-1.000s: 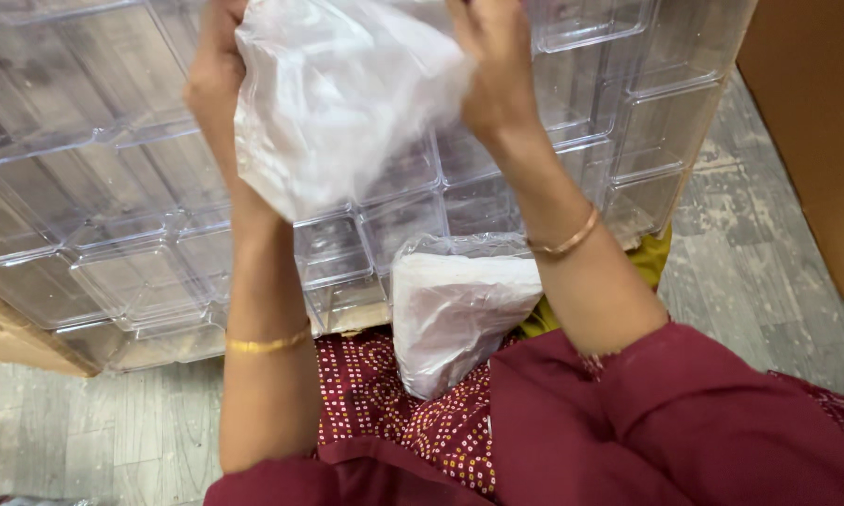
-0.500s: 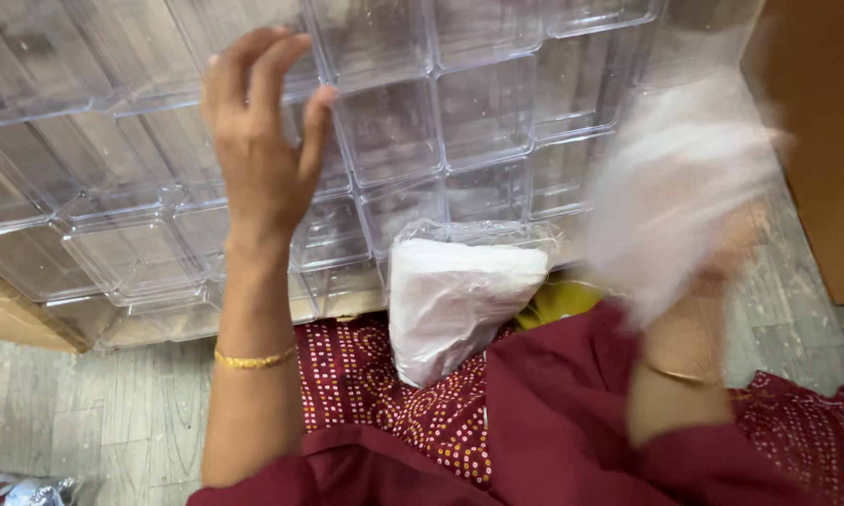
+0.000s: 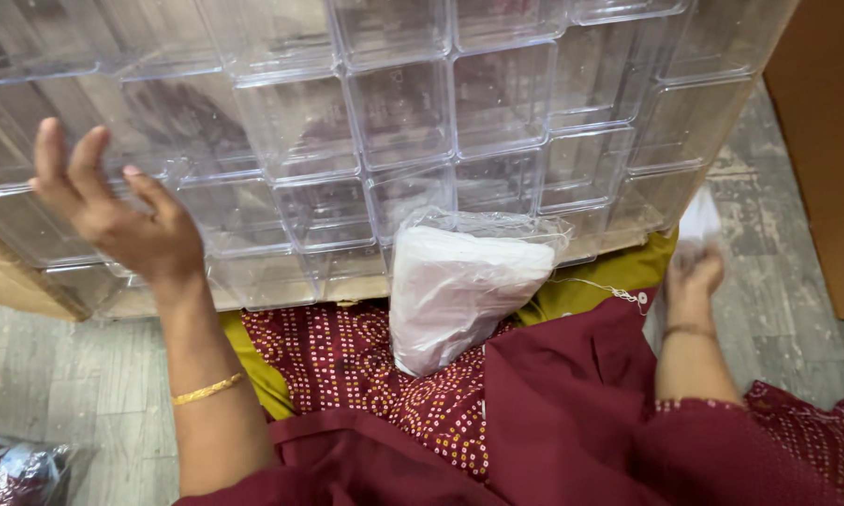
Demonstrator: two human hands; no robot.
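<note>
Left hand [image 3: 113,220] raised at nine o'clock, fingers spread wide, gripping nothing, just before the clear plastic grid of stacked box compartments [image 3: 394,122]. Right hand [image 3: 694,272] low at three o'clock, blurred, closed on a thin white plastic bag [image 3: 699,221]; bag mostly hidden, shape hard to make out. Folded stack of white bags in clear wrap [image 3: 459,281] at centre, resting on the lap against the grid.

Clear plastic bins [image 3: 394,112], white bag stack [image 3: 455,286], maroon dotted fabric [image 3: 366,375], gold bangle [image 3: 207,388]
</note>
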